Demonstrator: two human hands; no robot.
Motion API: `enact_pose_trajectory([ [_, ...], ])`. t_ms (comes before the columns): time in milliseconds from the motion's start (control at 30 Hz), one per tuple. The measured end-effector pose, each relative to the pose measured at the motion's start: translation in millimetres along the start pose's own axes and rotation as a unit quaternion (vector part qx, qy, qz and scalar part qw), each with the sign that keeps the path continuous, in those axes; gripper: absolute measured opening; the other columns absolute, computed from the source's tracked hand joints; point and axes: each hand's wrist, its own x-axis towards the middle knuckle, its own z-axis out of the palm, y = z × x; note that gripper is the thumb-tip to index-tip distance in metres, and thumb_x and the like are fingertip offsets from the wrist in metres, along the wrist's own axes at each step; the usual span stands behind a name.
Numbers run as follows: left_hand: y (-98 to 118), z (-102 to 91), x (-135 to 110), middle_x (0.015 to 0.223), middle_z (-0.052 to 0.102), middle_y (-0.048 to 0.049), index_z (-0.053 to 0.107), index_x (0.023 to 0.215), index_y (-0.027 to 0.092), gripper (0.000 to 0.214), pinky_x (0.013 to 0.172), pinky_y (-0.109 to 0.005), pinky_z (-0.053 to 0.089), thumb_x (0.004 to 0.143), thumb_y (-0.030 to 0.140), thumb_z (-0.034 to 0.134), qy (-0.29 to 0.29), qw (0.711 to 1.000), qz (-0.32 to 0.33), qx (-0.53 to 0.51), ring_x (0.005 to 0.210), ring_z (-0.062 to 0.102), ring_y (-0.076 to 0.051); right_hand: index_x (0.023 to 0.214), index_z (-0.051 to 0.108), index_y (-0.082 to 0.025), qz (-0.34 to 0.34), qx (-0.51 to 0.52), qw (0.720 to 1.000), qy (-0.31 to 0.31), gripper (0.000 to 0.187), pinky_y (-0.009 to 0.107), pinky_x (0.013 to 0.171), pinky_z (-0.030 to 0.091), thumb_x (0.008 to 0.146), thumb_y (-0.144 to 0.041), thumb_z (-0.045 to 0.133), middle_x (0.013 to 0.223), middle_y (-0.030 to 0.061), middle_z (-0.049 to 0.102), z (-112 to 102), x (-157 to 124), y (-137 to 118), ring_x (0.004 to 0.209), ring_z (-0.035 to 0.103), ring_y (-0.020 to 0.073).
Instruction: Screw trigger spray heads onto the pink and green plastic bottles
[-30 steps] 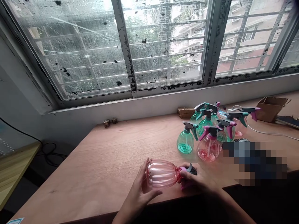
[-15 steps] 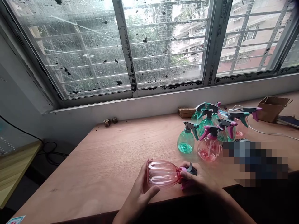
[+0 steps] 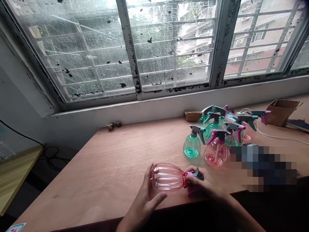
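Note:
A pink ribbed spray bottle (image 3: 167, 177) lies on its side over the near edge of the wooden table (image 3: 116, 164). My left hand (image 3: 145, 199) cups its round body from the left and below, fingers curled round it. My right hand (image 3: 205, 187) is closed on the bottle's pink and dark spray head (image 3: 195, 177) at the neck. The trigger end points right.
A cluster of several green and pink spray bottles (image 3: 217, 135) stands at the right of the table. A cardboard box (image 3: 281, 111) and a white cable (image 3: 277, 137) lie further right. A blurred patch (image 3: 263, 167) covers the near right. Windows (image 3: 154, 48) run behind; a second desk (image 3: 14, 174) stands at left.
Both hands stay on the pink bottle; my left hand has shifted its fingers slightly on the body. The bottle has barely moved.

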Motion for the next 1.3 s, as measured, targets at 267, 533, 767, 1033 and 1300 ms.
enact_pose_trajectory([
  [267, 2.8, 1.1, 3.5, 0.163, 0.030, -0.0095, 0.027, 0.154, 0.031, 0.087, 0.121, -0.049, 0.031, 0.083, 0.033, 0.077, 0.012, 0.999, -0.005, -0.033, 0.147, 0.033, -0.035, 0.092, 0.061, -0.015, 0.001, 0.001, 1.000, -0.001, 0.042, 0.031, 0.061, 0.056, 0.082, -0.054, 0.075, 0.075, 0.0067, 0.075, 1.4, 0.6, 0.3, 0.062, 0.071, 0.0201],
  [533, 2.5, 4.3, 4.7, 0.163, 0.027, -0.0086, 0.028, 0.150, 0.033, 0.083, 0.121, -0.046, 0.032, 0.083, 0.025, 0.076, 0.014, 0.999, 0.029, -0.026, 0.148, 0.031, -0.032, 0.093, 0.061, -0.015, 0.011, 0.009, 1.000, 0.003, 0.044, 0.032, 0.062, 0.057, 0.080, -0.055, 0.077, 0.074, 0.0062, 0.075, 1.2, 0.9, 0.3, 0.062, 0.071, 0.0204],
  [767, -0.8, 3.3, 2.8, 0.160, 0.034, -0.0091, 0.025, 0.148, 0.037, 0.078, 0.122, -0.051, 0.025, 0.087, 0.026, 0.072, 0.019, 0.999, 0.040, -0.026, 0.146, 0.034, -0.032, 0.093, 0.062, -0.015, 0.012, 0.018, 1.000, -0.001, 0.044, 0.033, 0.062, 0.059, 0.080, -0.054, 0.077, 0.074, 0.0058, 0.075, 2.0, 0.1, -1.1, 0.062, 0.071, 0.0200],
  [1033, 4.1, 2.1, 0.9, 0.162, 0.029, -0.0106, 0.022, 0.152, 0.034, 0.077, 0.120, -0.050, 0.028, 0.090, 0.038, 0.068, 0.012, 1.000, 0.013, -0.023, 0.147, 0.032, -0.033, 0.092, 0.063, -0.015, 0.013, 0.012, 1.000, -0.001, 0.043, 0.031, 0.061, 0.058, 0.080, -0.055, 0.076, 0.073, 0.0054, 0.074, 2.8, -0.2, -2.9, 0.062, 0.071, 0.0197],
  [1300, -4.5, -1.7, 2.2, 0.168, 0.017, -0.0060, 0.019, 0.157, 0.033, 0.080, 0.126, -0.050, 0.010, 0.092, 0.033, 0.066, 0.007, 0.999, 0.004, 0.042, 0.153, 0.017, -0.031, 0.096, 0.060, -0.015, 0.011, 0.021, 1.000, -0.004, 0.042, 0.031, 0.062, 0.057, 0.082, -0.051, 0.077, 0.074, 0.0052, 0.074, 1.6, -0.2, -1.9, 0.062, 0.071, 0.0194],
])
